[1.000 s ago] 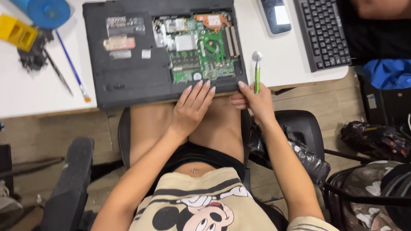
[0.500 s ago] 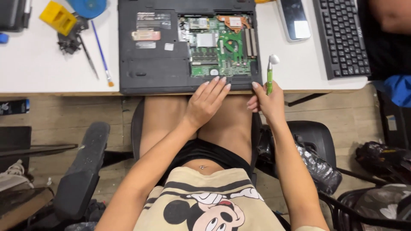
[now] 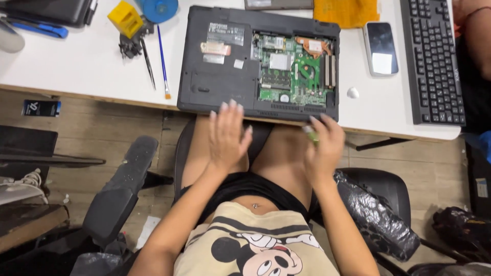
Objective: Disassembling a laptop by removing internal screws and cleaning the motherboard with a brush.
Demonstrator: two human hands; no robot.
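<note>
A black laptop point(image 3: 220, 76) lies upside down at the white table's front edge, with a panel off and its green circuit board point(image 3: 294, 71) bare. My left hand point(image 3: 227, 135) hovers just below the laptop's front edge, fingers spread and holding nothing. Over my lap, under the laptop's right corner, my right hand point(image 3: 325, 145) is blurred and curled around a small green tool point(image 3: 311, 134). A small white piece point(image 3: 353, 93) rests on the table to the right of the laptop.
A phone point(image 3: 381, 48) and black keyboard point(image 3: 432, 61) lie right of the laptop, an orange cloth point(image 3: 348, 13) behind it. On the left are a brush point(image 3: 162, 59), yellow box point(image 3: 125, 19) and blue roll point(image 3: 159, 8). Chair armrests point(image 3: 120, 189) flank me. Another person's arm point(image 3: 478, 30) is at top right.
Both hands have drawn back from the laptop's front edge toward my lap. The green tool, held upright beside the laptop before, is now down below the table edge. The view shifted.
</note>
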